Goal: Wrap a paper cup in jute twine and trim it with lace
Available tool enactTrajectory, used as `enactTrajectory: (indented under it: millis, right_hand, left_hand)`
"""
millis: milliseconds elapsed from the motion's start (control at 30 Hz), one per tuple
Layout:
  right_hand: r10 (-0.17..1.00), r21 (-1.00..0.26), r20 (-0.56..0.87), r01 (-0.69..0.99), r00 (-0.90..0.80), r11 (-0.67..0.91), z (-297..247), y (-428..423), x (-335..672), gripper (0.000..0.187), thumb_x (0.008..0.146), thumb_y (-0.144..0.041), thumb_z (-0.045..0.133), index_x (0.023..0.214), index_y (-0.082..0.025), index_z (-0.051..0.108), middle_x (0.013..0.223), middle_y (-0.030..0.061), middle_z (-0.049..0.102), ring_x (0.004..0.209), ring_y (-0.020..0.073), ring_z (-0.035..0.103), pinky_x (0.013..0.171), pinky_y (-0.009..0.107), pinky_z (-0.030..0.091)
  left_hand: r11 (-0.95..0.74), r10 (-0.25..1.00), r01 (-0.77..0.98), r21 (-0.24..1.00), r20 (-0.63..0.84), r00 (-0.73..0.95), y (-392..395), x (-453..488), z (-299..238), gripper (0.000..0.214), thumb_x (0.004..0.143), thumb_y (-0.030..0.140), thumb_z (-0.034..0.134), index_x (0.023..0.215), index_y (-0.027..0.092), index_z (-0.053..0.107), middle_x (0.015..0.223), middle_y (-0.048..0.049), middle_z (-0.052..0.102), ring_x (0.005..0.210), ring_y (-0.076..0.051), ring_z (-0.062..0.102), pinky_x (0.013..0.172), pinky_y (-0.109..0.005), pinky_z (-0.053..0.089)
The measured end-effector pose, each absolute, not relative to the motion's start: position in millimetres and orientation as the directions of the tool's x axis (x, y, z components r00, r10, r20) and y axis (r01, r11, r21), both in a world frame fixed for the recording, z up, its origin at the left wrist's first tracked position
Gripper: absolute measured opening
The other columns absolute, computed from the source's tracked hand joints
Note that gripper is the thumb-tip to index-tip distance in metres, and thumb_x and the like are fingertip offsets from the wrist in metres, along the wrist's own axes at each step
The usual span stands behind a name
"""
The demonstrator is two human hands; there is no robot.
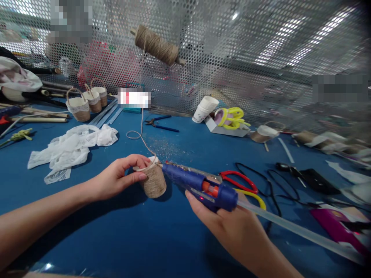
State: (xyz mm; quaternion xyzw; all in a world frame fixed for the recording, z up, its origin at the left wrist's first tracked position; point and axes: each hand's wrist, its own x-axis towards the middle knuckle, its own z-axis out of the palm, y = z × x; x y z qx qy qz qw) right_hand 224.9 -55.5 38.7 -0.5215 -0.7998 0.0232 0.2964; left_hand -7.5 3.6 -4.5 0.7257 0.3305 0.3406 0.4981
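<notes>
We read no text: the marks on the far stack of paper cups point(205, 109) and the near blue glue gun point(183, 174) are too small.

2 forearms point(58, 206) are cropped; the glue stick point(295, 228) seems blurred at right.

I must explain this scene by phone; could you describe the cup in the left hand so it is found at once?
Over the blue table, find the left hand, left of the blue glue gun. Its fingers hold a brown twine-wrapped cup by the rim. Unlike the three handled cups at back left, it has a strand running up to the hanging twine spool.
</notes>
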Motion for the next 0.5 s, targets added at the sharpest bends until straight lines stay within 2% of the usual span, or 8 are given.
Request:
enactTrajectory:
  millis: [133, 267, 400, 500]
  right_hand:
    - [0.863, -0.378, 0.375, 0.794, -0.339, 0.476, 41.4, -59.1, 224.5, 0.019, 0.083, -0.020, 0.045, 0.074, -0.023, 0.061, 0.058, 0.0001, 0.066, 0.054, 0.0170, 0.064, 0.049, 0.025, 0.051]
    - [0.878, -0.409, 0.378, 0.798, -0.294, 0.443, 42.6, -59.1, 223.5, 0.014, 0.080, -0.020, 0.048, 0.073, -0.022, 0.061, 0.062, 0.0008, 0.067, 0.053, 0.0160, 0.064, 0.050, 0.023, 0.052]
    - [0.865, -0.363, 0.405, 0.816, -0.296, 0.449, 42.1, -57.3, 225.2, 0.013, 0.079, -0.022, 0.050, 0.075, -0.020, 0.063, 0.067, 0.0031, 0.070, 0.061, 0.0189, 0.068, 0.056, 0.025, 0.055]
    - [0.829, -0.277, 0.460, 0.836, -0.318, 0.474, 38.1, -55.0, 230.7, 0.017, 0.080, -0.024, 0.050, 0.073, -0.021, 0.065, 0.068, 0.0041, 0.071, 0.065, 0.0209, 0.068, 0.061, 0.028, 0.055]
  left_hand:
    - [-0.277, 0.823, 0.139, 0.951, 0.160, 0.545, 2.5, -7.5, -3.5, 0.011, 0.085, 0.025, 0.050, 0.079, 0.017, 0.050, 0.110, -0.0098, 0.057, 0.113, -0.022, 0.049, 0.095, -0.038, 0.037]
    - [-0.273, 0.824, 0.129, 0.953, 0.162, 0.543, 2.2, -7.2, -3.8, 0.010, 0.085, 0.025, 0.051, 0.080, 0.016, 0.050, 0.112, -0.0102, 0.057, 0.113, -0.021, 0.049, 0.096, -0.038, 0.037]
    - [-0.267, 0.820, 0.121, 0.956, 0.159, 0.550, 2.6, -7.5, -4.5, 0.011, 0.085, 0.026, 0.050, 0.080, 0.016, 0.050, 0.112, -0.0098, 0.056, 0.114, -0.022, 0.048, 0.096, -0.036, 0.037]
    - [-0.263, 0.810, 0.112, 0.958, 0.157, 0.566, 3.3, -7.9, -4.3, 0.011, 0.086, 0.025, 0.049, 0.079, 0.017, 0.049, 0.110, -0.0089, 0.057, 0.113, -0.021, 0.049, 0.096, -0.036, 0.036]
